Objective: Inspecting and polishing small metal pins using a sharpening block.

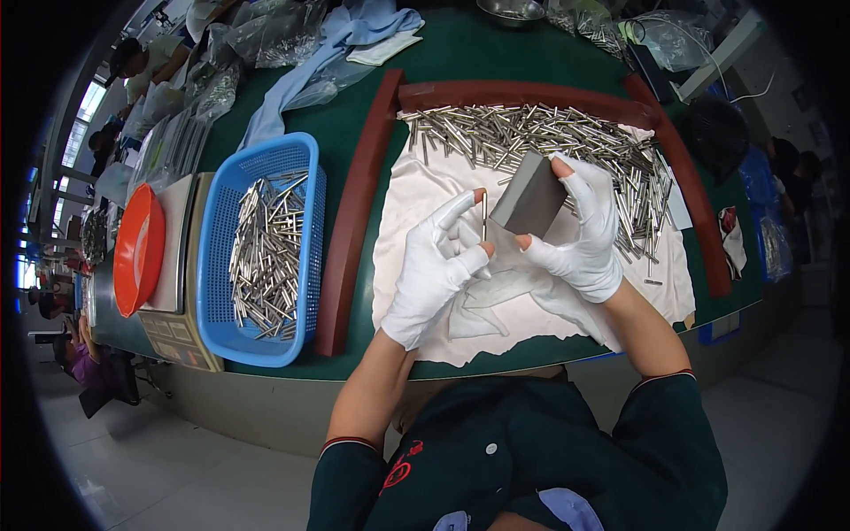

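My left hand (434,263), in a white glove with bare fingertips, pinches a slim metal pin (484,216) upright between thumb and forefinger. Gloved the same way, my right hand (580,232) grips a grey rectangular block (531,195), tilted, with the thumb at its lower edge and a finger at its top. The pin stands close to the block's left side; whether they touch I cannot tell. Beneath both hands lies a pale pink cloth (403,208) with a crumpled white cloth (478,311) on it. A large heap of metal pins (505,133) covers the cloth's far and right parts.
Dark red bars (359,221) border the cloth on three sides. To the left, a blue plastic basket (209,265) holds many pins, beside a scale (173,257) with an orange-red dish (140,250). Farther back are a light blue cloth (354,31) and plastic bags (274,35). Other people sit at far left.
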`<control>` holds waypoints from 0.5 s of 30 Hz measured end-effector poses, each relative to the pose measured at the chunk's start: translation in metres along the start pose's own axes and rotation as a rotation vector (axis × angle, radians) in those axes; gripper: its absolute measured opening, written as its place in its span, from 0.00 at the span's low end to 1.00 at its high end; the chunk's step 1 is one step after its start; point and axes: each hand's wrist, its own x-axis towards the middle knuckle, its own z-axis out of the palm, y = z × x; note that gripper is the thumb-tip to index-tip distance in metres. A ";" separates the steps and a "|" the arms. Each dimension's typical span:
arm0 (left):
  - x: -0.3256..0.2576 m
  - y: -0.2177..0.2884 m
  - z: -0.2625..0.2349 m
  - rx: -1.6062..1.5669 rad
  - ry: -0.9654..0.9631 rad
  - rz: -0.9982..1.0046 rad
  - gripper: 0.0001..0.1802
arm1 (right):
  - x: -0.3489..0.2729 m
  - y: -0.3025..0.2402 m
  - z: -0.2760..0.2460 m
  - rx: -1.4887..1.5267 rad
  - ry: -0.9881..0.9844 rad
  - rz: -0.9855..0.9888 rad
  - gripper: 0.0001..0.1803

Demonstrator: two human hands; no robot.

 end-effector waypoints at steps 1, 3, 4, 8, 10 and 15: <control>0.000 -0.001 0.000 0.000 -0.001 0.000 0.35 | 0.000 0.000 0.000 0.004 -0.007 -0.004 0.47; 0.001 -0.002 -0.001 -0.024 -0.025 -0.003 0.35 | 0.001 -0.002 0.001 0.006 -0.013 -0.007 0.47; 0.001 -0.002 0.001 -0.025 -0.025 -0.004 0.35 | 0.001 -0.003 0.001 -0.009 -0.020 -0.026 0.47; 0.003 -0.005 0.005 -0.037 -0.024 -0.039 0.34 | 0.013 -0.013 0.006 -0.016 -0.012 -0.096 0.47; 0.003 -0.007 0.002 -0.039 -0.043 -0.037 0.34 | 0.007 -0.007 0.003 -0.003 -0.025 -0.087 0.46; 0.002 -0.003 0.013 -0.081 -0.061 -0.025 0.33 | 0.007 -0.012 0.003 0.006 -0.008 -0.093 0.45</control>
